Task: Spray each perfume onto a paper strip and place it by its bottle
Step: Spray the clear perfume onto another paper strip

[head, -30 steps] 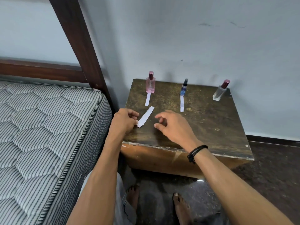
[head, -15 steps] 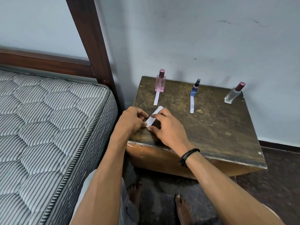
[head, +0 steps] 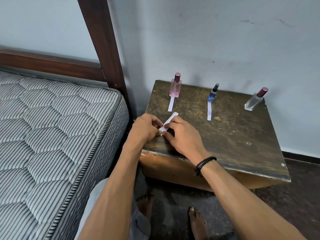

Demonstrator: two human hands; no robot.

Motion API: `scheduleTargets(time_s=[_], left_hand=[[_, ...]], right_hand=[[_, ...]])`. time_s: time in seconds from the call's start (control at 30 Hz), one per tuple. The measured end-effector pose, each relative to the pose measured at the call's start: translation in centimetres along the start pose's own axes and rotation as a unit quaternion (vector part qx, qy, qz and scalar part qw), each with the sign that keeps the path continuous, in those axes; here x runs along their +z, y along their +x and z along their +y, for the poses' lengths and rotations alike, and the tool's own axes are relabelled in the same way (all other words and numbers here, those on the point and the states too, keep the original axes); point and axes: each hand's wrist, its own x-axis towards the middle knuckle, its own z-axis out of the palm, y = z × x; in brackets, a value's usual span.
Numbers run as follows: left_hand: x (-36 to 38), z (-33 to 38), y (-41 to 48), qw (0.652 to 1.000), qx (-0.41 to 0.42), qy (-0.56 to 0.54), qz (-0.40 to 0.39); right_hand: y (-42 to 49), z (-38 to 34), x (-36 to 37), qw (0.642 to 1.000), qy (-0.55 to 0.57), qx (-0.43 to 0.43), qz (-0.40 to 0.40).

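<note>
Table (head: 233, 135): three bottles (head: 176, 85), three strips (head: 171, 105).

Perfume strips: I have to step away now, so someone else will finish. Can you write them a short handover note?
Left hand and right hand both pinch the loose paper strip near the bedside table's front left.
Done: pink bottle and blue bottle each have a strip in front.
Left: clear bottle, back right, has no strip; spray the held strip and lay it there.
</note>
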Motion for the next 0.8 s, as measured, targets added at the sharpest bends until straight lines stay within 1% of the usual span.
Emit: scheduleTargets(time_s=[0.37,0.53,0.7,0.8], left_hand=[[0.2,0.3,0.1,1.000,-0.010,0.014,0.004],[0.1,0.2,0.1,1.000,-0.012,0.024,-0.009],[-0.7,-0.1,0.1,0.999,0.003,0.022,-0.030],[-1.1,-0.2,0.1,0.999,0.009,0.027,-0.028]], right_hand=[[0.0,0.2,0.0,1.000,0.019,0.005,0.013],[-0.1,0.3,-0.2,0.998,0.055,0.017,0.016],[0.1,0.5,-1.0,0.996,0.082,0.021,-0.014],[0.1,0.7,-1.4,0.995,0.093,0.012,-0.037]])
